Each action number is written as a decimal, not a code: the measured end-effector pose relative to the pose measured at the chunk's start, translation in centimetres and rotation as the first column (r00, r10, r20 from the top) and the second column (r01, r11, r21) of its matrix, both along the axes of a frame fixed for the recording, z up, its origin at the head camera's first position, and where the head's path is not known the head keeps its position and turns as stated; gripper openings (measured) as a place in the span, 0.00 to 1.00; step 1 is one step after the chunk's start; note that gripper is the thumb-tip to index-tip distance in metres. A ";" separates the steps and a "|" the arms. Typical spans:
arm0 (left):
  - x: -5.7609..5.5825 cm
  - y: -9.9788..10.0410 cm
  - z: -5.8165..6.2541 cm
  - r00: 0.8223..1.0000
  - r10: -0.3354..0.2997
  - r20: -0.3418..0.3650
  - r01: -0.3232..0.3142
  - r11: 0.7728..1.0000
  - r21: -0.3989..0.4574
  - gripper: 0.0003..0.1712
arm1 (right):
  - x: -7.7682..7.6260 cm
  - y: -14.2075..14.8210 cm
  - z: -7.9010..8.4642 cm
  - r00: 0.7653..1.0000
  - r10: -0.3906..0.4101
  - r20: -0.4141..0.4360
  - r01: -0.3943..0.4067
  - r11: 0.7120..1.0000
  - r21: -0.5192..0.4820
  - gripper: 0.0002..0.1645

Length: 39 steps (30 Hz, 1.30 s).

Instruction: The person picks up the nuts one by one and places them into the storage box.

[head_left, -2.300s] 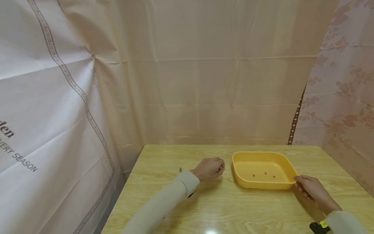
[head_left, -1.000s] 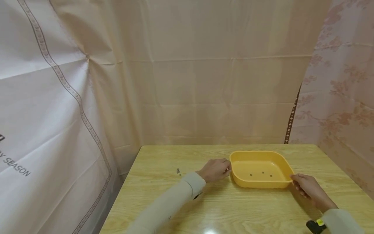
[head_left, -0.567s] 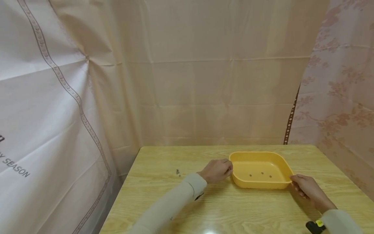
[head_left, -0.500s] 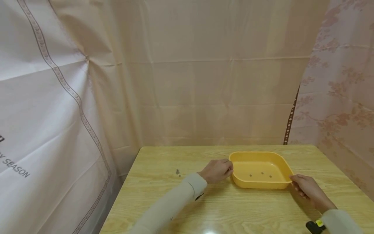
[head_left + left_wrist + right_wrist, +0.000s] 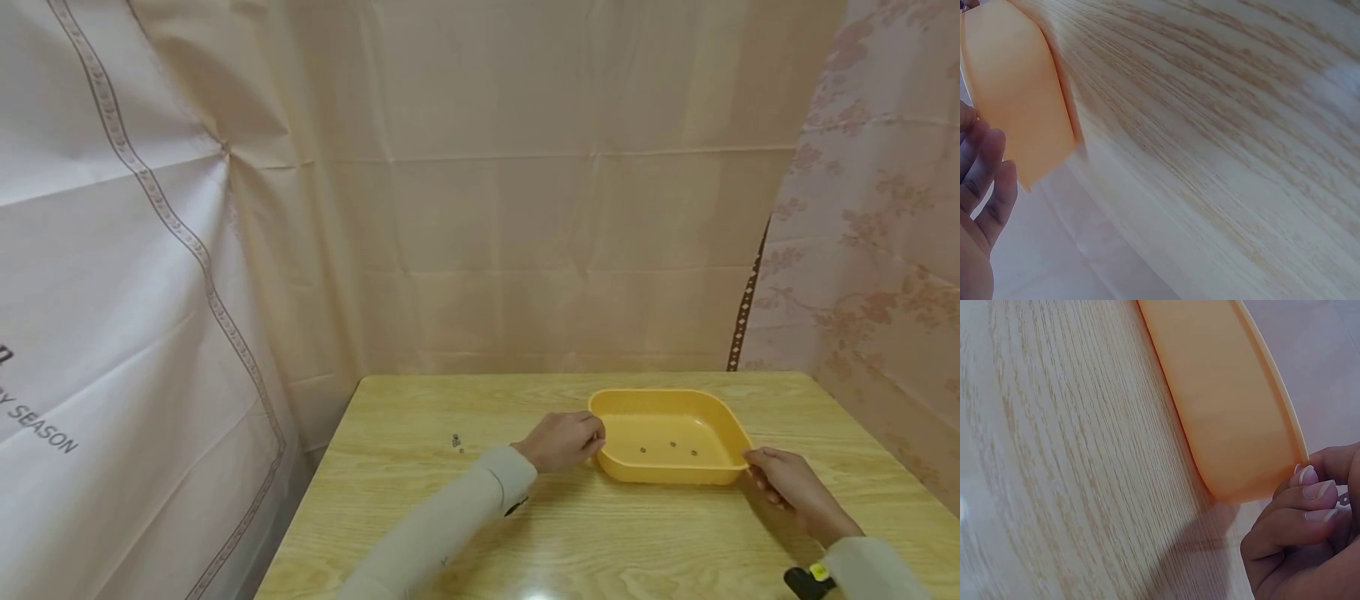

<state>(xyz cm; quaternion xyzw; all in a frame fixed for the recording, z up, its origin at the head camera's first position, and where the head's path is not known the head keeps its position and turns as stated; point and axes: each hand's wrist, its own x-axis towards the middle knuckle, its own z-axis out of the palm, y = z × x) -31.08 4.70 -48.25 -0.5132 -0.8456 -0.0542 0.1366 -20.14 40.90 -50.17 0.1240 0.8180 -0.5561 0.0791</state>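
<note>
A yellow plastic tray (image 5: pixel 667 477) with rounded corners stands on the wooden table. Three small ring-like metal pieces (image 5: pixel 672 444) lie inside, resembling nuts. My left hand (image 5: pixel 561 442) grips the tray's left rim; in the left wrist view its fingers (image 5: pixel 999 187) bend towards the tray's edge, and the exact contact is partly cut off. With thumb and index finger, my right hand (image 5: pixel 802 492) pinches the near right corner of the rim. A small metal piece (image 5: pixel 1343 499) shows behind the curled fingers of that hand in the right wrist view.
Several small metal pieces (image 5: pixel 456 442) lie on the table (image 5: pixel 540 533) left of my left hand. Fabric curtains (image 5: pixel 555 250) hang behind the table and at both sides. A black device with a yellow mark (image 5: pixel 810 581) sits at the right wrist.
My left hand has moved right from over the table to the tray's left rim, uncovering more of the loose pieces. My right hand keeps its pinch, and the tray sits in about the same place.
</note>
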 end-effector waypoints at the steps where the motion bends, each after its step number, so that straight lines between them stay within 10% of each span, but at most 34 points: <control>1: 0.0 0.0 0.0 1.000 0.001 0.004 -0.001 1.000 0.000 0.11 | 0.0 0.0 0.0 1.000 0.000 0.000 0.000 1.000 0.001 0.23; 22: 0.3 -0.5 0.2 1.000 -0.013 0.016 0.013 1.000 0.007 0.11 | 0.0 0.0 -0.1 1.000 0.003 0.008 -0.003 1.000 0.000 0.23; 39: -0.5 -5.0 -0.6 0.999 0.031 -0.041 -0.030 0.999 0.028 0.06 | 0.0 0.0 0.2 1.000 0.006 0.010 -0.006 1.000 0.009 0.24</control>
